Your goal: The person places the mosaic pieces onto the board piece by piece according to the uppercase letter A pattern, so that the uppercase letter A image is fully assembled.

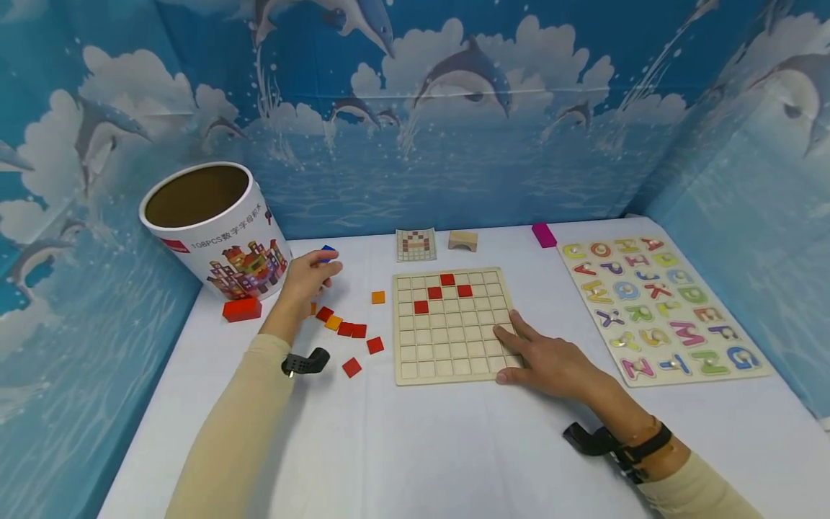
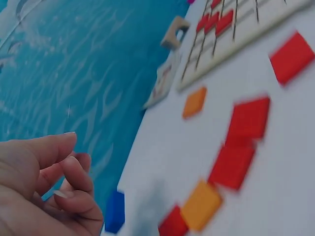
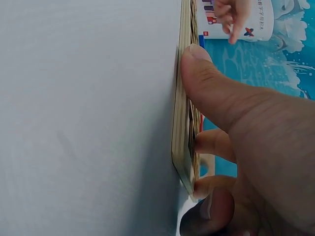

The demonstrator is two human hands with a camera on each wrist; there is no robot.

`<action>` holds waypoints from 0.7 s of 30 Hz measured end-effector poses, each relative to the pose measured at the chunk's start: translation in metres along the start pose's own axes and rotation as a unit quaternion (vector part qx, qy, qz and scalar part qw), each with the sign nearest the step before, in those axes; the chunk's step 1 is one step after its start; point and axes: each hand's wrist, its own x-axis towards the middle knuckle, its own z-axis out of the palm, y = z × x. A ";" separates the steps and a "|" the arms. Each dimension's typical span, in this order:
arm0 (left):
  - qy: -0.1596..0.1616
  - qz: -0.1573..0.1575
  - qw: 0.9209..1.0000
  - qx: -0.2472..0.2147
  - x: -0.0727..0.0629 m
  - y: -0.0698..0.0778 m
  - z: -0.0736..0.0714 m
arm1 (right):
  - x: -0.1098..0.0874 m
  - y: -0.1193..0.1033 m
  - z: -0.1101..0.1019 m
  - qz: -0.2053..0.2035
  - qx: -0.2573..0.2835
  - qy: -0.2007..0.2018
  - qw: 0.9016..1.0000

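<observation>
A wooden grid board [image 1: 447, 346] lies mid-table with several red tiles [image 1: 434, 293] in its upper cells. My right hand [image 1: 551, 360] rests at the board's right edge. In the right wrist view its thumb [image 3: 204, 73] touches the front edge while other fingers lie over the board. Over the table's left part my left hand [image 1: 308, 281] hovers with loosely bent fingers and nothing visible between them. Just behind its fingertips is a blue block [image 1: 327, 252]. Loose red tiles [image 1: 352, 367] and orange tiles [image 1: 378, 297] lie between this hand and the board.
A large white bucket [image 1: 259, 245] stands at the back left, with a red block [image 1: 242, 309] before it. Behind the board are a small pattern card [image 1: 416, 254] and a wooden arch block [image 1: 463, 241]. A magenta block [image 1: 544, 235] and a letter puzzle board [image 1: 622, 360] lie right.
</observation>
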 end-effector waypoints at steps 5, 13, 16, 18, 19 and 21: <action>0.007 -0.033 0.999 0.024 -0.007 -0.025 -0.032 | 0.000 0.000 0.000 -0.003 -0.001 0.001 1.000; -0.064 0.021 0.987 0.144 -0.018 -0.048 -0.046 | -0.001 0.000 -0.001 -0.010 0.000 0.005 1.000; -0.085 0.054 0.971 0.215 -0.020 -0.052 -0.046 | -0.001 0.000 -0.001 -0.010 -0.001 0.006 1.000; -0.090 0.069 0.961 0.253 -0.021 -0.054 -0.045 | -0.001 0.000 0.000 -0.009 0.000 0.007 1.000; -0.093 0.072 0.956 0.268 -0.021 -0.055 -0.045 | -0.001 0.000 0.000 -0.009 0.000 0.007 1.000; -0.097 0.068 0.951 0.285 -0.022 -0.056 -0.045 | 0.000 0.000 0.000 -0.009 0.000 0.006 1.000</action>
